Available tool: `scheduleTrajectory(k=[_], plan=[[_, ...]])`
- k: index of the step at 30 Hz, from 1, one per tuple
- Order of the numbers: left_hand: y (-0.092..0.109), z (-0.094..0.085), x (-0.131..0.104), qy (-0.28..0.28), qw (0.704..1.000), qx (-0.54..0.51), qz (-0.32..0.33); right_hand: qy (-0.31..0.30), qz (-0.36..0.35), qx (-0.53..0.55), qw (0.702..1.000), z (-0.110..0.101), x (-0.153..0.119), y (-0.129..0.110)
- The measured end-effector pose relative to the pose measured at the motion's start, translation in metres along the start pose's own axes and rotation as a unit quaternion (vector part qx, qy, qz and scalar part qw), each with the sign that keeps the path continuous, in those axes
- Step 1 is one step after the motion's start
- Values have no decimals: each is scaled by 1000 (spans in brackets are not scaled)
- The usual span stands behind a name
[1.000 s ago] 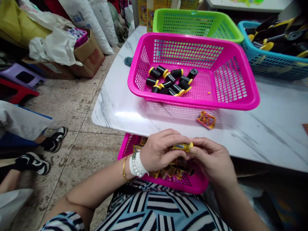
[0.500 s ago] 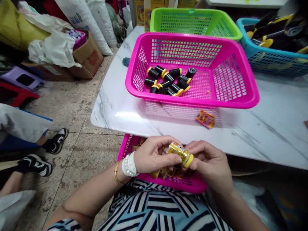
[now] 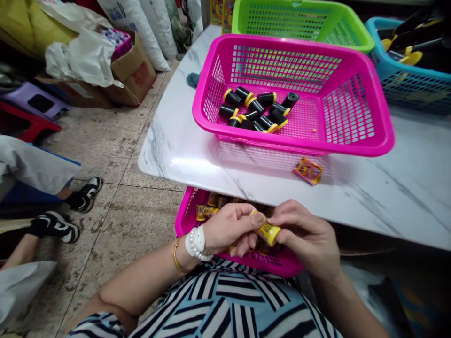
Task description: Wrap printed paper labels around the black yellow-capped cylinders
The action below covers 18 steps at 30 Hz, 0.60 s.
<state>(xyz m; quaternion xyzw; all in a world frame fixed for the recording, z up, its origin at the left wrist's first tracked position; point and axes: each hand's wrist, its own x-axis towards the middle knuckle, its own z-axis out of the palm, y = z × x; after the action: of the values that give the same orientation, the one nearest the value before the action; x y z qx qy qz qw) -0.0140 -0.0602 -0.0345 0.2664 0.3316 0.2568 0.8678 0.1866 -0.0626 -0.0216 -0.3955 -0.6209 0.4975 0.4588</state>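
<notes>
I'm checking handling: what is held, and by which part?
A small yellow tube: the left grip has its left end, the right grip its right end.

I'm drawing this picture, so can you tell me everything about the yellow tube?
The tube is yellow, round-sided and shiny like plastic, with darker printing too small to read and a plain yellow end. It's tilted, that end lower and touched by the right grip. The left grip holds and hides its upper part. It's up above the lower basket.

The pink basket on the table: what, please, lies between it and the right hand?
The head view shows an orange packet lying on the table between them.
</notes>
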Motion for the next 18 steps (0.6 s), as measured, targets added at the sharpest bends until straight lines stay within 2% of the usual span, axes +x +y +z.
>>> scheduleTrajectory(k=[2, 5, 8, 10, 12, 15, 18], plan=[[-4, 2, -1, -5, 1000, -15, 3, -7, -36, -43, 998, -2, -1, -2], [-7, 6, -5, -9, 998, -43, 48, 34, -64, -68, 995, -1, -5, -1], [-5, 10, -10, 3, 994, -41, 103, 85, 6, -18, 996, 2, -10, 4], [-3, 13, -11, 30, 988, -25, 147, 86, 69, 31, 993, 5, -12, 5], [-2, 15, -11, 57, 981, -10, 184, 82, 102, 48, 990, 9, -13, 3], [-2, 16, -9, 67, 976, -7, 206, 107, 97, 5, 990, 13, -16, -1], [-2, 14, -9, 95, 974, 11, 203, 114, 57, -49, 991, 15, -21, -1]])
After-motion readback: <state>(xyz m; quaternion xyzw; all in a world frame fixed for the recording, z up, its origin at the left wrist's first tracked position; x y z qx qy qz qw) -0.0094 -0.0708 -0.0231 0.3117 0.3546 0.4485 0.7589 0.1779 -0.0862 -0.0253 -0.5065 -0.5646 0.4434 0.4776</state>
